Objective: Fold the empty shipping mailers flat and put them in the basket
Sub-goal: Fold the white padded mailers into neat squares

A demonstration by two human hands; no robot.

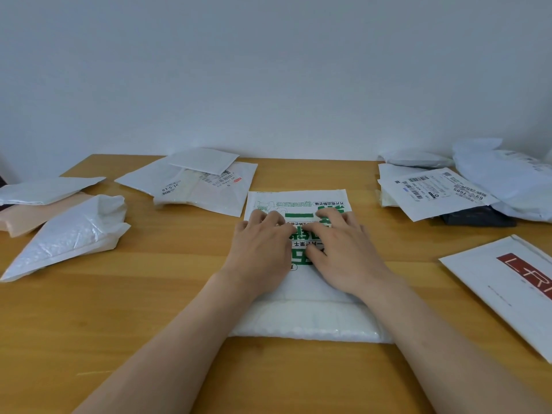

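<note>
Both hands press flat, fingers spread, on the green-printed mailer (301, 204) at table (179, 294) center: left hand (263, 246), right hand (340, 249). Other mailers lie at 10, 11, 2 and 3 o'clock.

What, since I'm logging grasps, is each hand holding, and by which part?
Nothing is gripped. The left hand and right hand press flat on the middle of the green-printed mailer.

Plain room, wooden table (179, 309), bare white wall (268, 70), scattered used mailers (206, 186)
</note>
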